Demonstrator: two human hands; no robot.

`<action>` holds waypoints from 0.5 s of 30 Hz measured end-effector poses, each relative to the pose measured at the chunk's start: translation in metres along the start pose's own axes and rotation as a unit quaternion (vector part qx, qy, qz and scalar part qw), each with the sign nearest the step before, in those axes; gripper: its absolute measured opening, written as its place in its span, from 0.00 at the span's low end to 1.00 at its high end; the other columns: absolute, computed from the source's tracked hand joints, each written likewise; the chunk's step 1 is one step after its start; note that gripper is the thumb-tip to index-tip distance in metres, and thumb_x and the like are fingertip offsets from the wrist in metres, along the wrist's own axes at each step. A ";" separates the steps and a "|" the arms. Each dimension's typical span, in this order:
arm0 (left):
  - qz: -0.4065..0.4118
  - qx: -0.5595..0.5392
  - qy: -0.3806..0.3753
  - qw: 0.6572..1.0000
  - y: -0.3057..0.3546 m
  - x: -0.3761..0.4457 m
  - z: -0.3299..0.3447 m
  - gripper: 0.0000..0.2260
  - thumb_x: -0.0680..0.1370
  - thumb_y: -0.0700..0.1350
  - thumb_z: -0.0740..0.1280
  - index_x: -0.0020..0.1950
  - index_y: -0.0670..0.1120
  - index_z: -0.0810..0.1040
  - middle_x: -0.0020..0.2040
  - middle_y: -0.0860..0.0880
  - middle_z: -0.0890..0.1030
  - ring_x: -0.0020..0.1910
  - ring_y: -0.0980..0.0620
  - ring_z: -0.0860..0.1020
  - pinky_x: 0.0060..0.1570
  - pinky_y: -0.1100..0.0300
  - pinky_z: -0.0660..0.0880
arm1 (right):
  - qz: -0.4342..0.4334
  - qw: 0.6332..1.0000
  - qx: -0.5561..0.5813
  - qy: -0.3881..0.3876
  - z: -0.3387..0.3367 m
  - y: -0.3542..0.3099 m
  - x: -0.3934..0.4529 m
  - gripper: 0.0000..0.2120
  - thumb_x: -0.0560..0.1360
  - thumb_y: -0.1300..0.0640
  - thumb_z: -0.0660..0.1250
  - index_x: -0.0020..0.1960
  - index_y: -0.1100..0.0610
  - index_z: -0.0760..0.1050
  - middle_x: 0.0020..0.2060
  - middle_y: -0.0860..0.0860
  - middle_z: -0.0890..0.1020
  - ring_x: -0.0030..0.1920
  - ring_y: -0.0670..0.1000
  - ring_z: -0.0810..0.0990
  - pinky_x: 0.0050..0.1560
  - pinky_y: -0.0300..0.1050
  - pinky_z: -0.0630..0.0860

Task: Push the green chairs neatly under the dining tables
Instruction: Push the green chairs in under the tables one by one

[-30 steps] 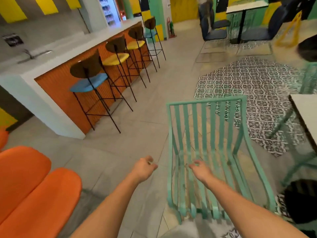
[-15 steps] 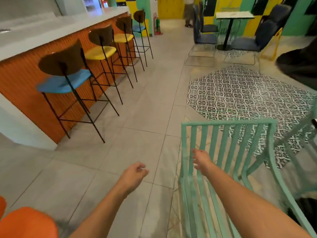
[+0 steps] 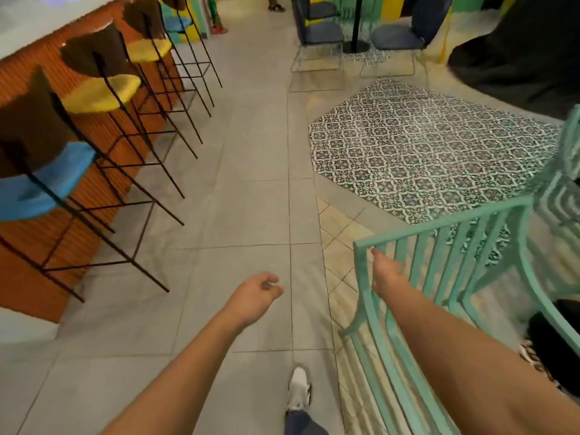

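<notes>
1 head-worn camera looks forward and steeply down, close over both forearms, floor [image 3: 251, 189] beyond.

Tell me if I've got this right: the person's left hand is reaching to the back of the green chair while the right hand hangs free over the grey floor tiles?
Not quite: the hands are swapped. In the head view the right hand is at the slatted back of the green chair, and the left hand hangs free, loosely curled, over the grey floor tiles.
</notes>
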State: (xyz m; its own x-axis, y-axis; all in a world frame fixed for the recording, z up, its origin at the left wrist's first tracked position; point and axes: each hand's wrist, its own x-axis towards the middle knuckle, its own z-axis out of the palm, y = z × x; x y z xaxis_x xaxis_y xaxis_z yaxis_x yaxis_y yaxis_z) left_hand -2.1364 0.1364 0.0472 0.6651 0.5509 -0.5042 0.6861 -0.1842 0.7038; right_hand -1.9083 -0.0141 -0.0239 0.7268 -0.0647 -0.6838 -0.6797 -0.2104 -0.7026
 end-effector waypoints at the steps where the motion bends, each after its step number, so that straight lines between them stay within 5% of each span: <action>1: 0.000 0.005 -0.007 1.000 0.004 0.016 -0.006 0.14 0.79 0.51 0.66 0.64 0.49 0.75 0.59 0.48 0.77 0.55 0.52 0.75 0.53 0.61 0.67 | 0.003 1.000 0.004 0.026 0.005 -0.005 0.006 0.43 0.75 0.45 0.66 0.78 0.59 0.46 0.73 0.61 0.63 0.71 0.63 0.64 0.69 0.57 0.65; 5: 0.000 0.037 -0.034 0.999 0.021 0.082 -0.035 0.15 0.79 0.52 0.66 0.64 0.50 0.76 0.60 0.49 0.77 0.58 0.51 0.76 0.55 0.59 0.69 | 0.037 0.994 0.060 0.083 0.022 -0.026 0.033 0.46 0.72 0.46 0.70 0.78 0.56 0.44 0.72 0.59 0.65 0.69 0.64 0.66 0.64 0.55 0.66; 10: 0.004 0.038 -0.055 0.998 0.047 0.151 -0.064 0.13 0.79 0.51 0.66 0.62 0.50 0.76 0.59 0.49 0.78 0.57 0.51 0.77 0.58 0.57 0.71 | 0.077 0.984 0.112 0.117 0.046 -0.048 0.062 0.43 0.67 0.54 0.75 0.74 0.53 0.53 0.64 0.59 0.71 0.58 0.63 0.72 0.58 0.68 0.72; 15: 0.013 0.056 -0.102 0.993 0.067 0.215 -0.075 0.10 0.79 0.51 0.66 0.58 0.51 0.76 0.57 0.49 0.79 0.54 0.51 0.77 0.56 0.55 0.73 | 0.072 0.972 0.122 0.185 0.057 -0.057 0.072 0.35 0.71 0.61 0.69 0.73 0.56 0.56 0.64 0.59 0.70 0.52 0.57 0.70 0.56 0.48 0.70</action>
State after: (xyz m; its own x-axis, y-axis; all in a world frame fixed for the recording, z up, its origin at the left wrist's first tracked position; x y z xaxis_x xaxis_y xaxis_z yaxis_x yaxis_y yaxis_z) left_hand -1.9695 0.3037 0.0241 0.7215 0.3701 -0.5852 0.6883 -0.2916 0.6642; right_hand -1.8229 0.0488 -0.0446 0.5766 -0.4332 -0.6927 -0.7480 0.0613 -0.6609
